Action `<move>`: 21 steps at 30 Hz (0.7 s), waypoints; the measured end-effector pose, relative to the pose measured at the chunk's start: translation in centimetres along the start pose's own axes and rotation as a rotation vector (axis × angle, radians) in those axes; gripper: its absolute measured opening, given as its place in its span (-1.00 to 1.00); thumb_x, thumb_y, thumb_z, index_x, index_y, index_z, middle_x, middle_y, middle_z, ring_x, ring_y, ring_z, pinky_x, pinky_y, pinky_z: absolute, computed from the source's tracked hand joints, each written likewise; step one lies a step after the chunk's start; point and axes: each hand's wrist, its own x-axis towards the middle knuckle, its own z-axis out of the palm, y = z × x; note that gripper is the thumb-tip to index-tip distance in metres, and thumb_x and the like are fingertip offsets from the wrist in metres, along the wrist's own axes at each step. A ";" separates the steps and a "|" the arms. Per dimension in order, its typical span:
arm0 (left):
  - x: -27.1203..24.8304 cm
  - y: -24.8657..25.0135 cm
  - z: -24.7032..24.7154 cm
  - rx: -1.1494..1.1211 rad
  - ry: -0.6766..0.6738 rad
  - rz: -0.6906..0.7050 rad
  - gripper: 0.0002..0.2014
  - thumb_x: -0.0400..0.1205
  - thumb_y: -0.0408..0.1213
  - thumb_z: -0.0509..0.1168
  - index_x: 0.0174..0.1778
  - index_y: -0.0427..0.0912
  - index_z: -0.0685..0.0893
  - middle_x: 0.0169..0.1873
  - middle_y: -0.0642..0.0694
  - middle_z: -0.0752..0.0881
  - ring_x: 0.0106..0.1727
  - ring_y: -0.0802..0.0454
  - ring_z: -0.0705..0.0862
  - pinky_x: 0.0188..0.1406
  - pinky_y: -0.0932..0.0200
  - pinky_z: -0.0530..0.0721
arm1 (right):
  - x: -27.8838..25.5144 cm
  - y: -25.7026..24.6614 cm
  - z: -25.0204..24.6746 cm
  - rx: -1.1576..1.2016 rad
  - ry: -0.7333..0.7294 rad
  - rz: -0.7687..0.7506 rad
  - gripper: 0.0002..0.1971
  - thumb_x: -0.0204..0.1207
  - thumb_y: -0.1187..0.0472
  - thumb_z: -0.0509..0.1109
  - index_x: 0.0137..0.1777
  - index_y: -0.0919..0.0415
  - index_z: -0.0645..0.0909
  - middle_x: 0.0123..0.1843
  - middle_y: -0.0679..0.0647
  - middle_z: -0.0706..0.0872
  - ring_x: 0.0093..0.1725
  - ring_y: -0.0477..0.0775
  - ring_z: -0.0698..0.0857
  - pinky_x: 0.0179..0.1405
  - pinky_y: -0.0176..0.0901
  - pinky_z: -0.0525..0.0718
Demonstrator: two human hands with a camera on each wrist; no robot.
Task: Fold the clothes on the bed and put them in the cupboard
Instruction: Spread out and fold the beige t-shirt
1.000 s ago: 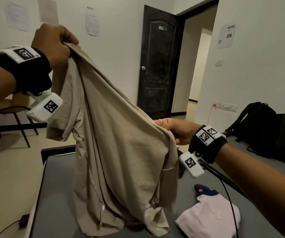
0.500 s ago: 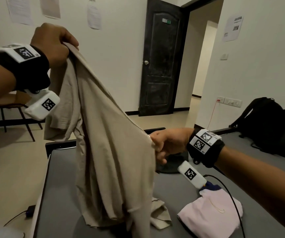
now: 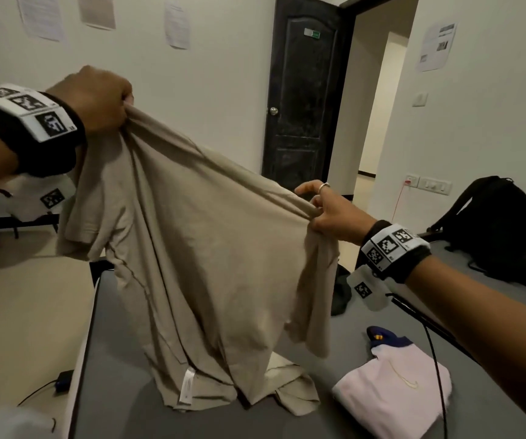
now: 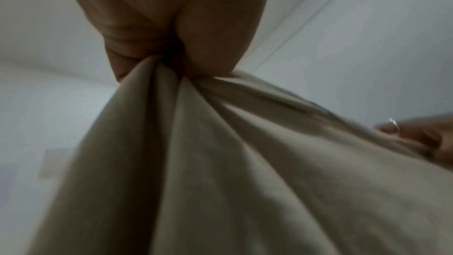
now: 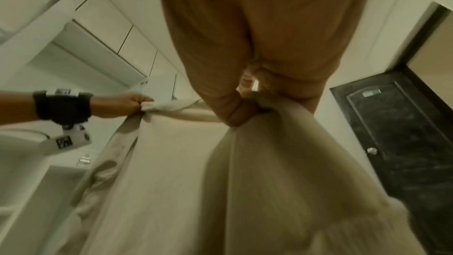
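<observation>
Clearly the beige shirt (image 3: 211, 248) is light and limp, sagging below both fists, its hem pooled on the grey bed (image 3: 113, 391). The left hand (image 3: 97, 96) and right hand (image 3: 334, 213) each bunch a shoulder in curled fingers; hold there. The cupboard's interior isn't visible.

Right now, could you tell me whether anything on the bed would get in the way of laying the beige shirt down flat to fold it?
Nothing lies directly under the beige shirt, whose hem already rests on the grey bed. The folded pink garment lies close to its right, beside a black cable; both could crowd the spread shirt.
</observation>
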 end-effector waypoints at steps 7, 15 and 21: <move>-1.2 -0.2 0.4 0.236 0.069 0.148 -0.90 0.53 -0.50 0.30 -0.10 -0.26 0.64 -0.05 -0.41 0.58 -0.08 -0.52 0.66 -0.07 -0.29 0.62 | -0.5 1.6 1.6 0.029 -0.205 0.217 -0.75 0.18 0.16 0.22 -0.16 0.14 0.62 -0.22 0.12 0.62 -0.17 0.15 0.59 -0.19 -0.06 0.55; -0.7 -2.0 0.8 0.227 0.004 0.042 -0.82 0.47 -0.48 0.33 -0.03 -0.29 0.65 -0.03 -0.43 0.59 0.02 -0.49 0.64 0.06 -0.30 0.65 | 0.1 3.1 2.8 0.198 -0.262 0.207 -0.82 0.65 0.20 0.28 0.20 0.20 0.53 0.01 0.16 0.61 0.01 0.13 0.60 0.06 0.01 0.62; -1.0 -2.7 0.5 0.042 -0.156 -0.036 -0.55 0.31 -0.10 0.10 -0.05 -0.29 0.66 0.05 -0.49 0.67 0.06 -0.41 0.63 0.05 -0.11 0.58 | 0.8 3.9 0.6 -0.013 0.026 -0.026 -0.84 0.69 0.15 0.37 -0.05 -0.01 0.43 -0.26 0.00 0.62 -0.40 -0.16 0.56 -0.40 -0.28 0.56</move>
